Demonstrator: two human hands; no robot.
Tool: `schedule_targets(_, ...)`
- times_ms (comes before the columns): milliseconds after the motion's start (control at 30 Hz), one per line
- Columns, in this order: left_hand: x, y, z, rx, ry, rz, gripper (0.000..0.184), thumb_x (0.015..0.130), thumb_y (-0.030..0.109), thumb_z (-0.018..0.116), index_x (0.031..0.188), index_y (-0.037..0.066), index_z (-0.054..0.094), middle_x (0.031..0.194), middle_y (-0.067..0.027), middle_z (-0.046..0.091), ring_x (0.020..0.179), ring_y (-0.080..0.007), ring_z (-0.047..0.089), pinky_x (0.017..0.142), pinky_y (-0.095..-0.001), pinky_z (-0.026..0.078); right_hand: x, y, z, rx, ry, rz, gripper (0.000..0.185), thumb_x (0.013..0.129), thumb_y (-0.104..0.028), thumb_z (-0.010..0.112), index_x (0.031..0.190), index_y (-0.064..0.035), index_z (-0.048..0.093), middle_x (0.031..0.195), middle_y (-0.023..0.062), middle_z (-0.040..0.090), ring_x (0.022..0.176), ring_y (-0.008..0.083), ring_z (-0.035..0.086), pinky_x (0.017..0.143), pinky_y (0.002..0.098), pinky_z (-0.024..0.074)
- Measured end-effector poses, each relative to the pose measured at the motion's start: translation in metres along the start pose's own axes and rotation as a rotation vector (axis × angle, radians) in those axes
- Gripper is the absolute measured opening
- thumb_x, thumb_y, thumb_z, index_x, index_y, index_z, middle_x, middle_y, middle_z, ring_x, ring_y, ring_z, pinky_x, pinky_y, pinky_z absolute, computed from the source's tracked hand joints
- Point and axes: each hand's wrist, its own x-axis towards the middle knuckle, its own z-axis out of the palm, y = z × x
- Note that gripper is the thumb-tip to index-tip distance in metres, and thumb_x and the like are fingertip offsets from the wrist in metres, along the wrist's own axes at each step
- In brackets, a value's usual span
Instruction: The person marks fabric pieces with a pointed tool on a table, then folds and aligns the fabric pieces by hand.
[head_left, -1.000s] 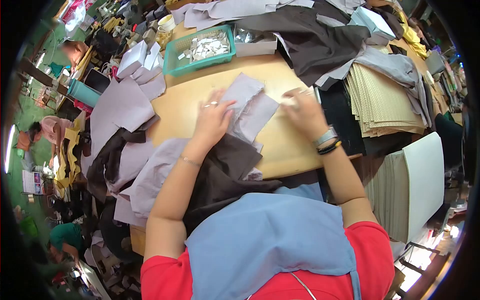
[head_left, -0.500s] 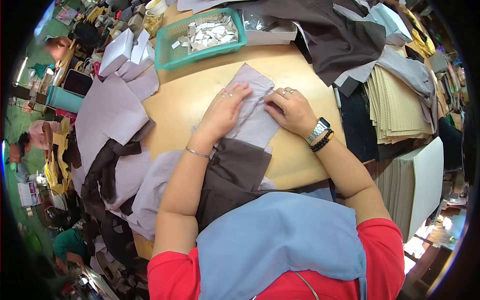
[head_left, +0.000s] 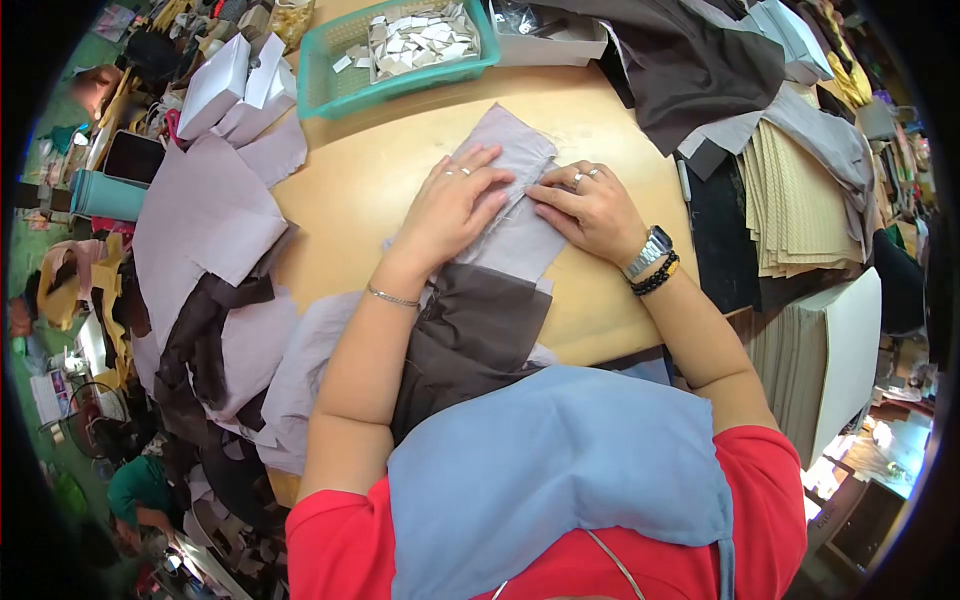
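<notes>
A light grey-lilac cloth piece (head_left: 535, 240) lies on the wooden table, with a seam running along its middle and loose threads near it. My left hand (head_left: 455, 208) rests on the cloth's left side, fingers spread and pressing it down. From the right, my right hand (head_left: 595, 212) pinches the seam edge between thumb and forefinger, close to the left fingertips. Dark brown cloth (head_left: 480, 315) joins the light piece at its lower end and runs towards my lap, partly under my left forearm.
A teal basket (head_left: 312, 75) holding small white pieces stands at the back. Light and dark cloth (head_left: 205, 215) is piled on the left. On the right are dark cloth (head_left: 700, 75), a stack of cream sheets (head_left: 800, 200) and a thick white-topped stack (head_left: 850, 360).
The camera view has shifted slightly. My left fingers have bent and come nearer the seam; my right fingers have reached further left, meeting the seam beside them.
</notes>
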Motion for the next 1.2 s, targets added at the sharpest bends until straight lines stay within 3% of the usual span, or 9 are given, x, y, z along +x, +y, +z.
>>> schedule_targets(233,0.0004,0.0069,-0.0009,0.0,0.018,-0.015,0.038,0.087,0.037,0.068,0.116,0.011,0.065,0.142,-0.0132,0.052,0.137,-0.0337,0.042,0.113,-0.0528,0.029,0.0016,-0.0018,-0.0025,0.015,0.007,-0.055,0.025,0.083,-0.018,0.073,0.107,-0.0136,0.072,0.098,0.002,0.067,0.09,0.021,0.063,0.083,0.0352,0.0468)
schedule_targets(433,0.0012,0.0027,0.0009,-0.06,0.024,-0.036,0.037,0.085,0.031,0.07,0.115,0.009,0.065,0.143,-0.0146,0.052,0.138,-0.0328,0.042,0.113,-0.054,0.027,-0.0011,0.0013,0.0011,0.001,-0.029,-0.041,0.021,0.086,-0.024,0.071,0.106,-0.0166,0.071,0.101,0.0009,0.067,0.095,0.0218,0.064,0.085,0.0359,0.0464)
schedule_targets(633,0.0022,0.008,-0.001,-0.105,0.049,-0.059,0.024,0.083,0.026,0.071,0.097,0.007,0.064,0.139,-0.015,0.056,0.133,-0.0328,0.047,0.113,-0.0551,0.027,-0.0001,0.0015,0.0009,0.012,-0.022,-0.04,0.021,0.085,-0.024,0.072,0.104,-0.0162,0.071,0.099,0.0009,0.067,0.093,0.0221,0.064,0.084,0.0354,0.0465)
schedule_targets(833,0.0022,0.0046,0.0033,-0.132,0.096,-0.066,0.019,0.084,0.023,0.07,0.092,0.007,0.064,0.137,-0.0139,0.057,0.13,-0.0324,0.051,0.112,-0.0558,0.027,0.0009,-0.0023,-0.0023,0.005,-0.042,-0.041,0.025,0.085,-0.025,0.072,0.109,-0.0179,0.07,0.1,0.0,0.068,0.093,0.0211,0.064,0.085,0.035,0.0464)
schedule_targets(1200,0.0036,0.007,0.0032,-0.16,0.127,-0.065,0.02,0.08,0.023,0.074,0.086,0.006,0.066,0.134,-0.0162,0.059,0.123,-0.0343,0.054,0.112,-0.0483,0.03,-0.001,0.0014,0.0017,0.0,-0.024,-0.057,0.029,0.084,-0.027,0.073,0.112,-0.018,0.069,0.101,0.0,0.068,0.093,0.0214,0.063,0.086,0.0354,0.0471)
